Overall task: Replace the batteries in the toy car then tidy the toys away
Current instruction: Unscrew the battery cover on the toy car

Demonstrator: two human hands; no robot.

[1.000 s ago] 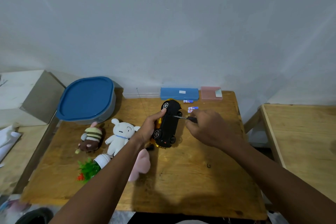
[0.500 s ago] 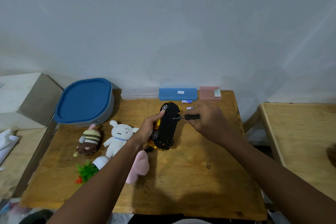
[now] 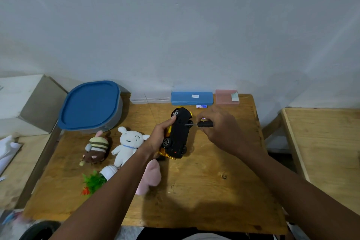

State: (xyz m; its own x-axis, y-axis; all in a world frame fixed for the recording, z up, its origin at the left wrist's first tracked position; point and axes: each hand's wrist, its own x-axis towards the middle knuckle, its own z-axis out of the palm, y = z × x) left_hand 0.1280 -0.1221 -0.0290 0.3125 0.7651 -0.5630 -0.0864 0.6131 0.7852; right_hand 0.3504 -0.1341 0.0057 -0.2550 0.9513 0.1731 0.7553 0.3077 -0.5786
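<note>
A gold toy car (image 3: 178, 134) lies tipped on its side on the wooden table (image 3: 204, 191), its black underside and wheels facing me. My left hand (image 3: 162, 132) grips the car from the left, thumb by the far wheel. My right hand (image 3: 218, 128) holds a small black-handled screwdriver (image 3: 202, 124) with its tip against the car's underside. A battery (image 3: 201, 106) lies behind the car near the wall. Another battery is mostly hidden by my right hand.
At the back left stands a grey tub with a blue lid (image 3: 90, 104). A blue case (image 3: 191, 98) and pink box (image 3: 227, 96) line the wall. A striped plush (image 3: 96, 148), white plush (image 3: 128, 144), pink plush (image 3: 151, 178) and a toy plant (image 3: 95, 180) lie left. A second table (image 3: 327, 152) stands right.
My right hand has turned on the screwdriver, its fingers shifting round the handle while the tip stays at the car's underside. The car and my left hand have barely moved.
</note>
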